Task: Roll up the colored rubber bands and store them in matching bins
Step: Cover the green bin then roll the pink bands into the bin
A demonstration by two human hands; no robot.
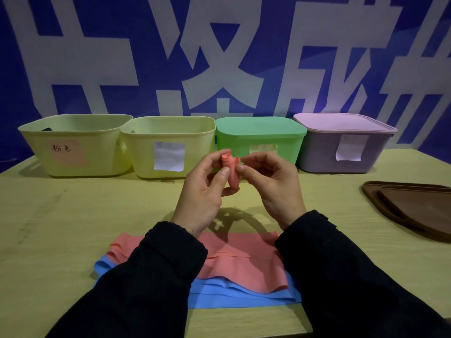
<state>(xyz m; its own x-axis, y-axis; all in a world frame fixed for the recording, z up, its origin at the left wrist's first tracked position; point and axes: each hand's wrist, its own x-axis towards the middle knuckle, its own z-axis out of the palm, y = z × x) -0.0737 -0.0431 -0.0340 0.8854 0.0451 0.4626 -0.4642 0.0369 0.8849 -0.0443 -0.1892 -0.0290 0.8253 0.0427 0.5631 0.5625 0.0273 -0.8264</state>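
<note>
A rolled-up pink band (231,172) stands upright in the air above the table's middle. My left hand (206,189) grips it between thumb and curled fingers, and my right hand (271,184) pinches its right side. Flat pink bands (239,259) lie on blue bands (234,295) near the table's front, partly under my sleeves. At the back stand a yellow bin with a pink label (73,145), a yellow bin with a white label (168,146), a green lidded bin (261,140) and a purple lidded bin (341,145).
Two brown lids (415,206) lie stacked at the table's right edge. A blue wall with large white characters (219,57) rises directly behind the bins. The wooden table (73,215) extends to the left of the bands.
</note>
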